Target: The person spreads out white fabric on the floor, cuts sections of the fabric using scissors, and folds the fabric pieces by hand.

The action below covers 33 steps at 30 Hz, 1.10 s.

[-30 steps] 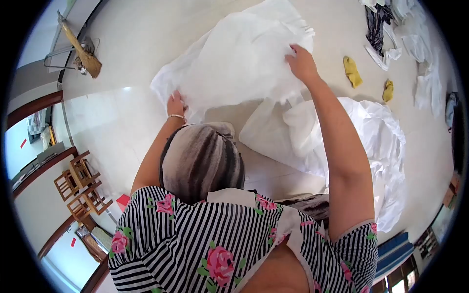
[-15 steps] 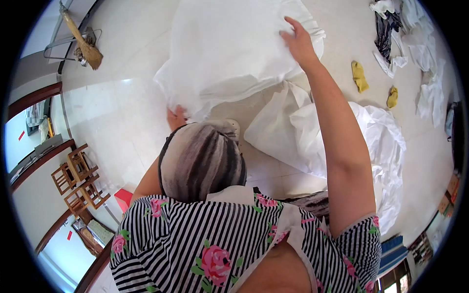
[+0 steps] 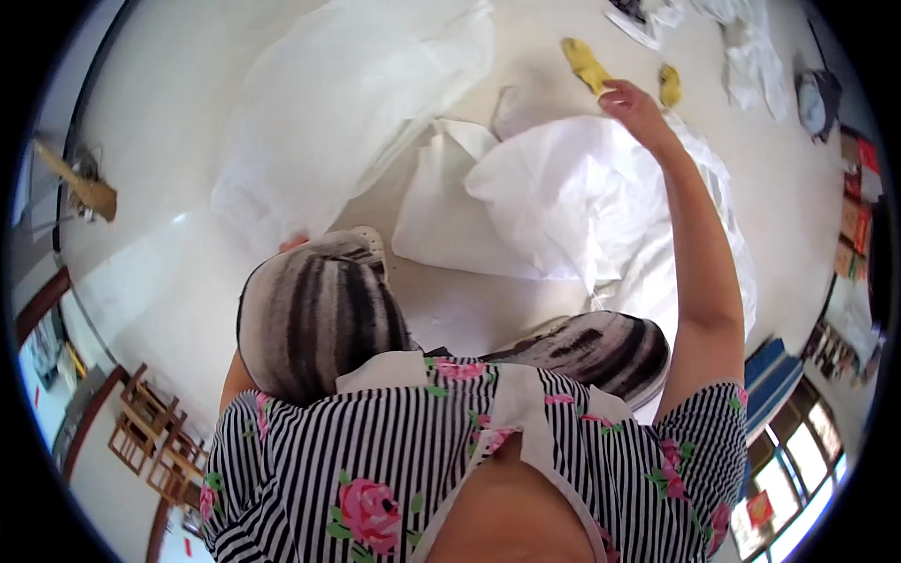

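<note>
While R hand (image 3: 640, 113) hung bent-fingered nr yellow sock (image 3: 583, 64), knee (image 3: 314, 314) mostly hid L hand (image 3: 294, 242) by white sheet (image 3: 328, 103); couldn't tell grips.

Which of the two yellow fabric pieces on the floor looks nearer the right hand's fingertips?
The longer yellow fabric piece: its lower end appears right by the fingertips of the right hand. The shorter yellow fabric piece lies further right in the picture.

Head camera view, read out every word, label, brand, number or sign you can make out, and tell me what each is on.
None can be read.
Red-and-yellow sign on the window: too blurred.
Red boxes at the right edge: any print is too small.
Spread white sheet and heaped white sheet: no lettering visible.
</note>
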{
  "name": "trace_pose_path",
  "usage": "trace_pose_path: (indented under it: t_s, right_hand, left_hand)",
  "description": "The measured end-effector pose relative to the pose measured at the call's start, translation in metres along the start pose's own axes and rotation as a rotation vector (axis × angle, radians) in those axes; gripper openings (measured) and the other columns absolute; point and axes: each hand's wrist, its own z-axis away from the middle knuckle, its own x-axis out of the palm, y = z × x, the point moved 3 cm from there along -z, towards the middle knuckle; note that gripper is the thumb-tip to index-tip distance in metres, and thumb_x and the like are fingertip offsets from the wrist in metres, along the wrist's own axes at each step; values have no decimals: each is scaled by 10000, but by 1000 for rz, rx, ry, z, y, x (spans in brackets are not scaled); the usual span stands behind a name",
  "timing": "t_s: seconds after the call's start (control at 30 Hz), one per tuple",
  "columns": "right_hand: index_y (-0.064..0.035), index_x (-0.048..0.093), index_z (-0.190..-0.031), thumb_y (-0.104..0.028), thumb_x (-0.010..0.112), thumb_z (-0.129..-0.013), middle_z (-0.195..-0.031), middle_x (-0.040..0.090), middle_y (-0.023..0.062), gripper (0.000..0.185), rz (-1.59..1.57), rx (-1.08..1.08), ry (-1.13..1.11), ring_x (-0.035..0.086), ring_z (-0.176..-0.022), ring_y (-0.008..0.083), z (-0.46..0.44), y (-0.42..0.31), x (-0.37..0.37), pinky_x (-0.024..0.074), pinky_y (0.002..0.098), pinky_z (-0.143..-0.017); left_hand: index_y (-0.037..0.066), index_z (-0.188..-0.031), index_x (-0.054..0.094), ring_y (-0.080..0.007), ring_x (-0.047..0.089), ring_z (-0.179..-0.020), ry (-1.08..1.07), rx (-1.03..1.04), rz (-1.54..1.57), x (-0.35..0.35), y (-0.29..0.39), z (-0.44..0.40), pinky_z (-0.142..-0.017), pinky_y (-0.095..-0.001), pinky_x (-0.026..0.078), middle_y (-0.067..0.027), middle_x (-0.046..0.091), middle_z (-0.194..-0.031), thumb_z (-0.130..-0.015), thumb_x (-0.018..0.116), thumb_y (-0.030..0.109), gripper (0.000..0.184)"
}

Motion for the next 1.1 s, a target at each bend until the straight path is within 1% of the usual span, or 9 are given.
trace_pose_path:
  t_s: [0.13, 0.2, 0.37, 0.43, 0.63, 0.73, 0.8, 0.9, 1.1]
  right_hand:
    - [-76, 339, -1348, -360, 763, -659, -1315, 393, 172, 858, 155, 81, -43, 500, -1095, 306, 49, 37, 36, 421, 413, -906]
    - [-109, 313, -1355, -361, 758, -648, -1344, 343, 161, 873, 692, 55, 211, 472, -1127, 335, 59, 41, 51, 349, 442, -970]
    - [-124, 557, -1068, -285, 642, -757, -1080, 579, 117, 360, 634, 178, 297, 560, -986, 282, 41, 68, 62, 349, 463, -917]
    - [-92, 616, -878, -226, 551, -824, -820, 654, 84, 159, 503, 65, 374, 608, -830, 261, 38, 44, 55, 412, 438, -804]
    - [8, 601, -967, -96, 575, -851, -763, 575, 42, 158, -176, -470, 104, 511, -695, 101, 58, -158, 39, 458, 235, -696]
    - [-55, 520, -1188, -283, 650, -795, -1058, 606, 100, 473, -468, -632, 94, 561, -987, 198, 59, -175, 20, 424, 331, -873]
    - [-66, 361, -1331, -359, 705, -729, -1257, 483, 136, 753, -457, -542, 209, 445, -1177, 242, 59, -134, -7, 352, 369, -989]
    - [-98, 185, -1420, -640, 729, -492, -1398, 338, 165, 1204, -427, -201, -111, 273, -1322, 287, 56, -45, 3, 192, 433, -1079]
    - [-63, 363, -1350, -356, 768, -641, -1261, 498, 135, 867, -544, 143, -225, 461, -1163, 241, 57, -47, 59, 328, 326, -1006]
  left_hand:
    - [1, -1013, 575, -152, 581, -724, 42, -83, 22, -27, -7, -16, -591, -282, 455, -81, 620, -866, -856, 560, 238, 285]
    - [0, -1024, 574, -152, 579, -754, 63, -121, 9, -40, -2, -27, -614, -281, 457, -80, 618, -887, -859, 557, 238, 290]
    - [-4, -1049, 570, -152, 577, -829, 91, -105, -145, -64, 62, -50, -671, -278, 461, -80, 615, -938, -867, 548, 238, 303]
    - [-6, -1059, 569, -152, 575, -859, -105, 135, -230, -20, 126, -35, -694, -276, 463, -79, 613, -958, -871, 544, 238, 309]
    - [56, -1265, 432, -183, 425, -1174, -764, 1240, -435, 200, 325, 147, -957, -319, 353, -101, 497, -1236, -768, 679, 247, 587]
    - [29, -1111, 561, -142, 544, -967, -942, 1173, -564, 239, 352, 173, -860, -282, 417, -82, 605, -1026, -773, 688, 226, 411]
    - [24, -1024, 605, -107, 566, -859, -1025, 1018, -562, 244, 364, 179, -795, -250, 441, -50, 628, -920, -787, 679, 216, 314]
    - [25, -970, 620, -73, 574, -805, -983, 882, -338, 224, 380, 184, -741, -216, 447, -6, 632, -878, -812, 655, 186, 228]
    - [23, -1076, 549, -118, 565, -926, -1014, 856, 94, 182, 424, 170, -823, -244, 429, -23, 604, -996, -855, 565, 116, 241]
